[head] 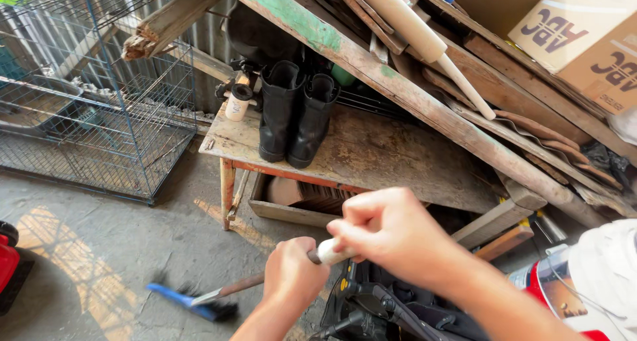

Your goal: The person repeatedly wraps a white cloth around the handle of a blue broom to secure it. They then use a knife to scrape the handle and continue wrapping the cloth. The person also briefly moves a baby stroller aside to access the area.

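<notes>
Gripping a broom handle [265, 282], the left hand [292, 274] is wrapped lower down and the right hand [391, 231] is closed over its white end. Its blue head [192, 302] blurs on the floor [99, 248], near scattered dark debris; sweeping looks underway beside the worktop [371, 155].

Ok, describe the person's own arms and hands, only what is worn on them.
Both are bare: the left hand and right hand have no gloves, rings or watch visible, and both forearms are uncovered, with no sleeve in view.
</notes>
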